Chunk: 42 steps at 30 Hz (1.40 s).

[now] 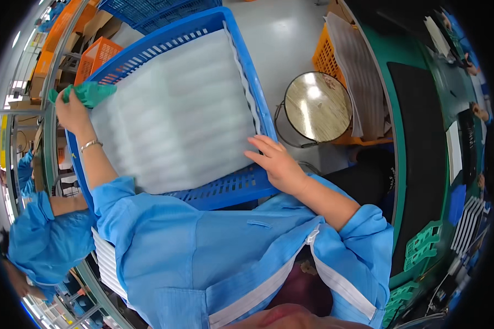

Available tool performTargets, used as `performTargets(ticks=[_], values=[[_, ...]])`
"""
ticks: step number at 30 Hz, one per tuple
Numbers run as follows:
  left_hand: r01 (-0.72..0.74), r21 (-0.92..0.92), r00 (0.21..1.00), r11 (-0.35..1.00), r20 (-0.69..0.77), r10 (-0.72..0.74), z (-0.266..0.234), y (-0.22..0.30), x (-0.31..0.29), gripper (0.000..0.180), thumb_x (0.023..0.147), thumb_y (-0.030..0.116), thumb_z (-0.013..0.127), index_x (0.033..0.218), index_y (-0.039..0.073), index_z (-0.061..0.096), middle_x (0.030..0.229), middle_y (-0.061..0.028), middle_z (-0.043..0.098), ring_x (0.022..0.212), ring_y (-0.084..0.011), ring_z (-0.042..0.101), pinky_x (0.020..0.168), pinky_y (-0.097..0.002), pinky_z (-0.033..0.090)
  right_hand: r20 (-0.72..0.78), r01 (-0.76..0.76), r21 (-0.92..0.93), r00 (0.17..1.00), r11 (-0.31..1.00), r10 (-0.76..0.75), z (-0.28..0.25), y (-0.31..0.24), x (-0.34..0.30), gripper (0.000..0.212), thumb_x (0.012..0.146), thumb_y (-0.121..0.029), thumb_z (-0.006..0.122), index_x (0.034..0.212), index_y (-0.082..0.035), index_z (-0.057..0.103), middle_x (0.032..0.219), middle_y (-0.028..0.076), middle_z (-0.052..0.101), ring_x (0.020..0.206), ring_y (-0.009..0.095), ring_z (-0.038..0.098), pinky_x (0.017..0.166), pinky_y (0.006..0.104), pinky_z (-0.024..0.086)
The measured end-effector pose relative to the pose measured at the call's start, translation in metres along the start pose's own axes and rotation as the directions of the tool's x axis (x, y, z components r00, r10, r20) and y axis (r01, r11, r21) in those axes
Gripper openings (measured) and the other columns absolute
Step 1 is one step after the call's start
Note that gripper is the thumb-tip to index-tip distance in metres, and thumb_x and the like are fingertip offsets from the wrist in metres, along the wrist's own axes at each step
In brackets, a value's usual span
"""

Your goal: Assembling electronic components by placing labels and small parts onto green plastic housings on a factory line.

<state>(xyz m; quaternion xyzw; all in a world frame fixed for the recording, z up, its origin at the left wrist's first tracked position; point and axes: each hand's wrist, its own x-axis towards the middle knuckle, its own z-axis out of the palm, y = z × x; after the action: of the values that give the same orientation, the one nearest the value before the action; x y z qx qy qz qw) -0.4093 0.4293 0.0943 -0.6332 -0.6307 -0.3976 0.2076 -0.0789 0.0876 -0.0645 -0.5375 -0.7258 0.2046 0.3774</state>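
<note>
A large blue plastic crate (246, 49) lies before me, covered inside by a white foam sheet (170, 104). Ridges in the sheet suggest long items beneath, but these are hidden. At the crate's left rim my left hand (74, 114) is closed on a crumpled green piece of film or cloth (96, 93), which trails onto the sheet's far left corner. My right hand (277, 164) rests at the near right corner, fingers spread and touching the edge of the foam sheet; nothing is held in it.
A round stool (318, 107) stands right of the crate, beside an orange crate (325, 55) with grey foam sheets (362, 77). Further right runs a green workbench with a black mat (420, 137). Close on my left, a co-worker's blue sleeve (44, 225) reaches toward a metal rack (50, 137).
</note>
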Motion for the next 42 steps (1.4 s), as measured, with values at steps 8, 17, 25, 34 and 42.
performTargets(ticks=[8, 17, 25, 34, 42], values=[[0.151, -0.771, 0.984, 0.618, 0.06, -0.165, -0.093, 0.077, -0.051, 0.027, 0.081, 0.004, 0.068, 0.103, -0.007, 0.058, 0.085, -0.0081, 0.062, 0.071, -0.0129, 0.061, 0.059, -0.0242, 0.052, 0.061, 0.012, 0.134, 0.998, 0.991, -0.02, 0.003, -0.039, 0.031, 0.043, 0.065, 0.011, 0.051, 0.104, -0.007, 0.06, 0.104, 0.012, 0.054, 0.098, 0.029, 0.052, 0.075, 0.0415, 0.038], [0.298, -0.842, 0.954, 0.449, 0.264, -0.14, -0.074, 0.103, -0.086, 0.025, 0.08, 0.0, 0.068, 0.103, -0.005, 0.059, 0.08, -0.0033, 0.059, 0.065, -0.0076, 0.053, 0.057, -0.0191, 0.044, 0.1, -0.039, 0.204, 0.995, 0.978, 0.019, 0.001, -0.061, 0.068, 0.036, 0.071, 0.005, 0.052, 0.104, -0.008, 0.059, 0.089, 0.01, 0.05, 0.086, 0.028, 0.052, 0.065, 0.0417, 0.037], [0.468, -0.766, 0.881, 0.44, 0.442, -0.167, -0.066, 0.071, -0.06, 0.02, 0.081, -0.003, 0.064, 0.101, -0.004, 0.06, 0.078, -0.0029, 0.059, 0.061, -0.0048, 0.048, 0.054, -0.0163, 0.038, 0.203, -0.077, 0.245, 0.979, 0.966, 0.027, 0.001, -0.113, 0.127, 0.03, 0.074, 0.0, 0.052, 0.101, -0.008, 0.058, 0.087, 0.008, 0.048, 0.083, 0.026, 0.052, 0.063, 0.0385, 0.038], [0.248, -0.728, 0.942, 0.639, 0.336, 0.017, -0.085, 0.1, -0.046, 0.025, 0.076, -0.001, 0.068, 0.101, -0.001, 0.064, 0.066, 0.0008, 0.056, 0.052, -0.0027, 0.045, 0.041, -0.0155, 0.023, 0.065, 0.124, 0.129, 0.989, 0.984, -0.133, -0.028, -0.091, 0.132, 0.026, 0.072, -0.001, 0.054, 0.096, -0.006, 0.061, 0.092, 0.011, 0.06, 0.087, 0.028, 0.058, 0.074, 0.0384, 0.045], [0.206, -0.93, 0.826, 0.305, 0.333, 0.455, -0.137, 0.224, -0.047, 0.027, 0.077, -0.002, 0.066, 0.103, -0.007, 0.06, 0.084, -0.0071, 0.062, 0.063, -0.0078, 0.05, 0.056, -0.0169, 0.036, -0.551, 0.278, -0.111, 0.782, 0.954, -0.292, -0.171, -0.079, 0.118, 0.031, 0.084, -0.015, 0.062, 0.113, -0.002, 0.061, 0.097, 0.009, 0.065, 0.082, 0.022, 0.06, 0.074, 0.0284, 0.047]])
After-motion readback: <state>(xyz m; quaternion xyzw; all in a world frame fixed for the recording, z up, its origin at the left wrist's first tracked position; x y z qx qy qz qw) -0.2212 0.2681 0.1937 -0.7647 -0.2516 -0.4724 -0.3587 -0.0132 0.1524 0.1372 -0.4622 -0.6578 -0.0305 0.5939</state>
